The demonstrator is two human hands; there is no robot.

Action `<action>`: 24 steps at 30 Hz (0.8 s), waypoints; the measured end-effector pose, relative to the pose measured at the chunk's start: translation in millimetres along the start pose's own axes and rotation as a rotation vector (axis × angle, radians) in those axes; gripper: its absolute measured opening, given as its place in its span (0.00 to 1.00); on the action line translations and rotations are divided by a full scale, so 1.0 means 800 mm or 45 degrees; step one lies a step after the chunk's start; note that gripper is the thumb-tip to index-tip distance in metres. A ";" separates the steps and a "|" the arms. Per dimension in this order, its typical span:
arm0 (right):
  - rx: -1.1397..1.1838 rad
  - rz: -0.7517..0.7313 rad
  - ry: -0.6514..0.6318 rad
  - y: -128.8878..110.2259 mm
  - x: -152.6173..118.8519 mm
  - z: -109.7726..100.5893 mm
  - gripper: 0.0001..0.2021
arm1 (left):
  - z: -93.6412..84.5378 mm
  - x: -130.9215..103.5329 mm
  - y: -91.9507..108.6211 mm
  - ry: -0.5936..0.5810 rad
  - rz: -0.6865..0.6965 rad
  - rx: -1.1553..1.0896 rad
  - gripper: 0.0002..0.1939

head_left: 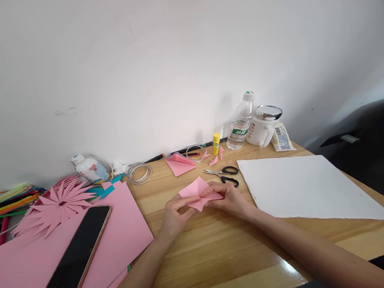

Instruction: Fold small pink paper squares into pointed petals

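Note:
A small pink paper point(197, 188) with creases is held between both hands above the wooden table point(187, 258). My left hand point(177, 213) pinches its left side, and my right hand point(227, 197) grips its right side. Just beyond my right hand lie black-handled scissors point(225, 172), their blades pointing left. Farther back are a stack of pink paper point(180, 164), small folded pink pieces point(213, 160) and an upright yellow glue stick point(216, 144).
A black phone point(79, 250) rests on large pink sheets point(128, 223) at the left, near a pink paper fan shape point(62, 201). A white board point(307, 188) lies at the right. A water bottle point(241, 123) and white mug point(261, 128) stand by the wall.

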State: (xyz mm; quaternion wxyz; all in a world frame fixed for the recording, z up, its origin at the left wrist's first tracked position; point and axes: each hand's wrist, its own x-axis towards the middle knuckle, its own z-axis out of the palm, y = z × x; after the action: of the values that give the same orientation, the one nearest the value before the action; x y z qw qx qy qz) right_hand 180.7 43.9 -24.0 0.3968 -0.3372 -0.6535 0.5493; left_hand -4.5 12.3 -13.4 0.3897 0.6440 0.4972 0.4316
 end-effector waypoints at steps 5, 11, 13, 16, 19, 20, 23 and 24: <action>-0.001 -0.002 0.057 -0.003 0.000 0.000 0.09 | -0.001 0.000 0.008 0.034 -0.120 -0.011 0.13; 0.071 -0.043 0.201 -0.004 0.000 0.001 0.09 | 0.001 0.000 0.013 -0.029 -0.139 -0.031 0.12; 0.054 -0.068 0.217 -0.005 -0.001 0.002 0.09 | 0.001 0.001 0.013 -0.033 -0.151 -0.072 0.10; -0.024 -0.106 0.216 -0.005 -0.002 0.003 0.08 | 0.002 0.000 0.014 -0.019 -0.169 -0.167 0.10; -0.082 -0.155 0.210 -0.004 -0.003 0.005 0.09 | 0.003 0.000 0.014 -0.041 -0.172 -0.158 0.10; -0.091 -0.172 0.202 -0.003 -0.003 0.005 0.09 | 0.003 0.000 0.014 -0.045 -0.169 -0.137 0.11; -0.093 -0.211 0.163 0.000 -0.005 0.007 0.08 | 0.002 -0.001 0.010 -0.013 -0.149 -0.121 0.10; -0.089 -0.221 0.162 0.001 -0.005 0.007 0.08 | 0.002 -0.001 0.008 0.006 -0.145 -0.133 0.10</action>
State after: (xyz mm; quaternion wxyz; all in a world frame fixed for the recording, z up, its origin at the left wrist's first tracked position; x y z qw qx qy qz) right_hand 177.4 37.6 -25.9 0.4714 -0.3273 -0.6726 0.4673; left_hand -1.3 10.4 -8.4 0.4456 0.5925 0.5105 0.4356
